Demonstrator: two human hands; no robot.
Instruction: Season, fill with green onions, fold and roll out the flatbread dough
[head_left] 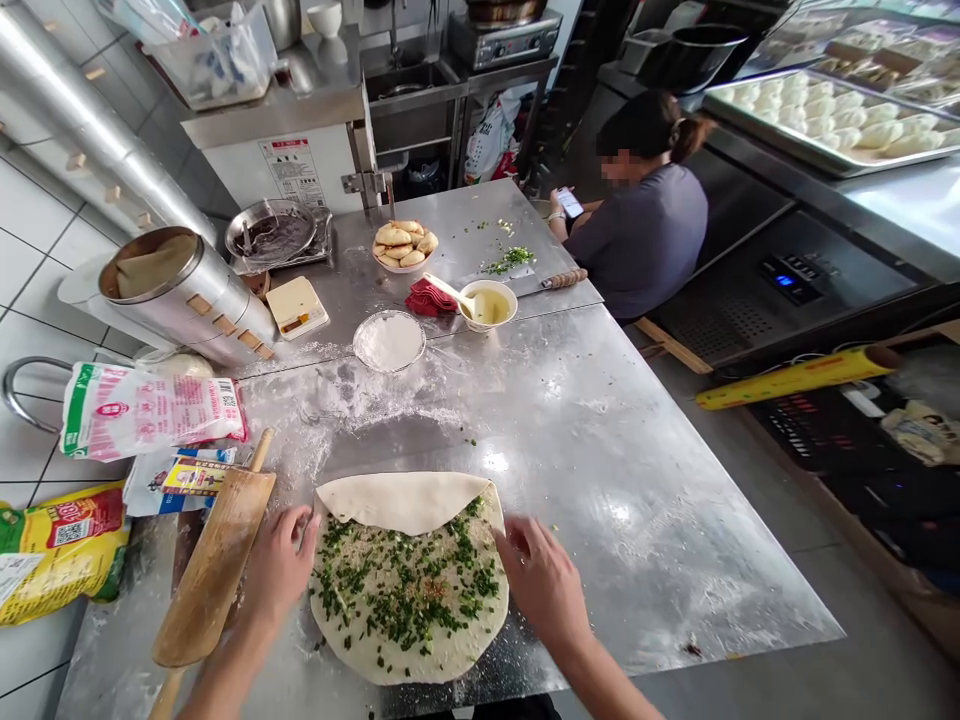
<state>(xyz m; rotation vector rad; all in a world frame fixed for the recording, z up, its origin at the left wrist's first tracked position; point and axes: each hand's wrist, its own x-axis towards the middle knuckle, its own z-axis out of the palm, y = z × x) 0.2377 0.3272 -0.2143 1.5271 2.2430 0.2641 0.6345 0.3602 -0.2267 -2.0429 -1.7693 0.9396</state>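
A flat round of dough [409, 590] covered with chopped green onion lies on the steel table [600, 460] near its front edge. Its far edge [405, 498] is folded over toward me. My left hand [279, 565] rests at the dough's left rim, fingers bent against the fold's corner. My right hand [541, 572] sits at the right rim, fingers curled onto the edge of the dough. A wooden rolling pin [214, 565] lies just left of my left hand.
A flour bowl [388, 341], an oil bowl with spoon [487, 304], a bowl of pastries [405, 246] and a knife [551, 282] stand farther back. Flour bags [150, 408] lie at the left. A seated person [645, 220] holds a phone at the table's far right.
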